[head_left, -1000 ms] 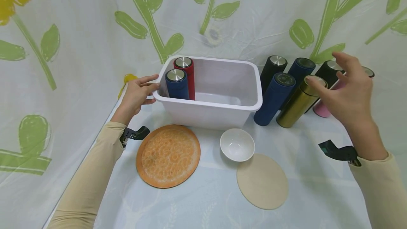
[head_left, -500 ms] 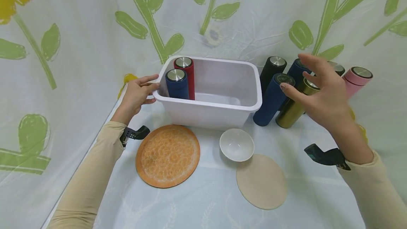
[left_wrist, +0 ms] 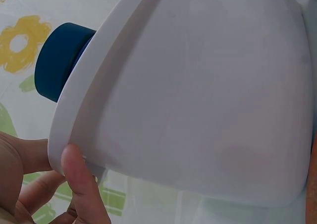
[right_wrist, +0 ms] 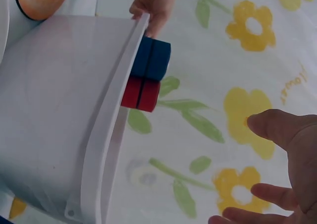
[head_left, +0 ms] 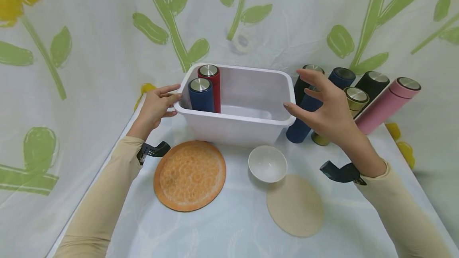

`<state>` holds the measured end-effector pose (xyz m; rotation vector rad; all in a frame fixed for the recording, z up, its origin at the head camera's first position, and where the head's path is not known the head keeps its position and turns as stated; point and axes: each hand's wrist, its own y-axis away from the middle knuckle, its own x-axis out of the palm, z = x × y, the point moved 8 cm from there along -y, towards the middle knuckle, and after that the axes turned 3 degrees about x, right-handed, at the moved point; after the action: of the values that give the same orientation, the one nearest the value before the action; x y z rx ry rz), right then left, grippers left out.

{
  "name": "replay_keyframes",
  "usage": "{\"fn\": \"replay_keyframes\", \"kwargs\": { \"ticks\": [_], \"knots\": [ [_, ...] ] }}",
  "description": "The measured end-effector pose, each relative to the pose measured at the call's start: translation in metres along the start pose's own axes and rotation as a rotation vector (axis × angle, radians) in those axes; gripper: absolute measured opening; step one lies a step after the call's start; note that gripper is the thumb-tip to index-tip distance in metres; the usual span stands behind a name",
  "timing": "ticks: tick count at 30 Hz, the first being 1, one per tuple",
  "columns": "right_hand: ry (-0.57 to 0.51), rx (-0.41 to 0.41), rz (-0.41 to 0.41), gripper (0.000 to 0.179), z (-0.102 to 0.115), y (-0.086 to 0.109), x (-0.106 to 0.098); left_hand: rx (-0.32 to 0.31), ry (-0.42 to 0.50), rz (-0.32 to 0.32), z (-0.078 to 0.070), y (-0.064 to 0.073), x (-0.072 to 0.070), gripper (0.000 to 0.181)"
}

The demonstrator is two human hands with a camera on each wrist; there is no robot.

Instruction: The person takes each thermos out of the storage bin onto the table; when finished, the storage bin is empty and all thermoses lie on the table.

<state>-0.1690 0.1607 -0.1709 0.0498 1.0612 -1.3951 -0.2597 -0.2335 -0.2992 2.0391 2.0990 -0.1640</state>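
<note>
A white plastic bin [head_left: 236, 120] holds a blue vacuum flask [head_left: 201, 95] and a red vacuum flask [head_left: 210, 75], both upright at its left end. My left hand [head_left: 154, 104] pinches the bin's left rim, thumb and fingers on either side of it in the left wrist view. My right hand [head_left: 328, 114] holds nothing; thumb and fingers are spread apart near the bin's right end. It partly covers a blue flask [head_left: 299, 129], a gold flask [head_left: 356, 96] and a black flask [head_left: 312, 68] in the head view.
Right of the bin also stand another blue flask [head_left: 342, 77], a black flask [head_left: 373, 85] and a pink flask [head_left: 389, 104]. In front are a round orange patterned mat [head_left: 190, 176], a white bowl [head_left: 267, 164] and a round beige mat [head_left: 295, 208].
My right hand has moved left from over the gold and pink flasks toward the bin's right end, staying spread. The left hand keeps its place at the rim.
</note>
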Motion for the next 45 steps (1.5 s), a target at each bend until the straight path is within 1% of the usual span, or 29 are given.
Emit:
{"fn": "replay_keyframes", "kwargs": {
  "ticks": [5,11,19,29,36,42,45],
  "knots": [
    [-0.030,-0.021,0.031,0.073,0.001,-0.010,0.014,0.005,-0.011,0.000,-0.002,-0.001,-0.001,0.047],
    [-0.040,-0.029,0.070,0.068,-0.001,-0.021,0.032,-0.003,-0.019,0.000,-0.001,-0.001,-0.002,0.047],
    [-0.058,-0.003,0.149,0.069,0.001,-0.040,0.058,-0.009,-0.008,-0.008,0.003,0.000,-0.002,0.047],
    [-0.007,-0.006,0.211,0.066,0.005,-0.064,0.080,-0.003,-0.009,-0.003,0.003,0.001,-0.003,0.047],
    [0.011,0.040,0.277,0.066,0.002,-0.081,0.090,0.002,-0.017,0.005,0.000,0.000,-0.002,0.047],
    [0.054,0.047,0.320,0.067,0.003,-0.096,0.102,0.000,-0.012,0.004,0.000,-0.001,-0.002,0.047],
    [0.090,0.054,0.349,0.067,0.000,-0.102,0.112,-0.001,-0.011,0.004,0.000,-0.001,-0.001,0.047]
  ]
}}
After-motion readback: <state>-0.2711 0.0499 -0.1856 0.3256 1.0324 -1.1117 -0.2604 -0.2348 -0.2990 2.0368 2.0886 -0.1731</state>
